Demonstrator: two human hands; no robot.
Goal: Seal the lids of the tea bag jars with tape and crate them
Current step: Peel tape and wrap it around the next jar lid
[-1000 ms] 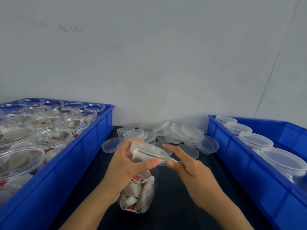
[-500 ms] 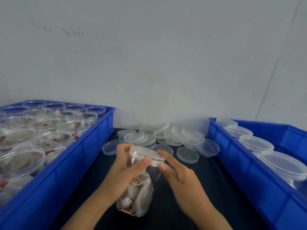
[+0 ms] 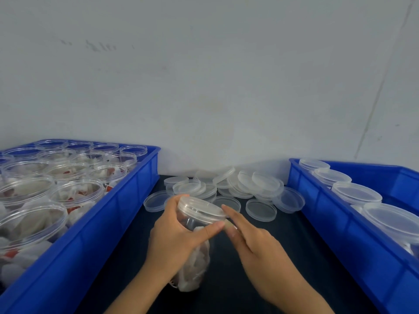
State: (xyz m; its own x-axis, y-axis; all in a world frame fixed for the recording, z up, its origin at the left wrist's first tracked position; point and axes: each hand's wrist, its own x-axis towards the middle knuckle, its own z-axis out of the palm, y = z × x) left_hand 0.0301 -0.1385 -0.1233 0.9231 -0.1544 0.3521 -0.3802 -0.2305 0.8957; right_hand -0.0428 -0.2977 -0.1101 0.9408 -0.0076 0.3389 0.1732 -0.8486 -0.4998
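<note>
At the far left stands a blue crate (image 3: pixel 108 223) packed with clear open jars (image 3: pixel 74 196), none lidded, each holding white tea bags with red tags. The crate's right wall runs along a dark table top (image 3: pixel 283 257).

At centre, near the table's front, the person's left hand (image 3: pixel 174 243) grips a clear tea bag jar (image 3: pixel 192 245) around its upper body, fingers curled behind it and the thumb lying across the front just under the lid. The jar is tilted, its top leaning away from the person and to the left; white tea bags fill its lower part. A clear lid (image 3: pixel 200 208) sits on its mouth.

Just right of the jar, the right hand (image 3: pixel 260 250) meets it at the lid's rim. The forefinger is extended and touches the lid's right edge; the thumb tip lies against the left thumb below that rim. A pale sliver shows between the two thumbs, too small to identify. Whether the right hand pinches anything cannot be determined.

Behind the hands, against the wall, lies a heap of loose clear lids (image 3: pixel 226 189), some stacked, some flat on the table.

At the right stands a second blue crate (image 3: pixel 340 230) holding a row of lidded jars (image 3: pixel 356 192) along its near wall.
</note>
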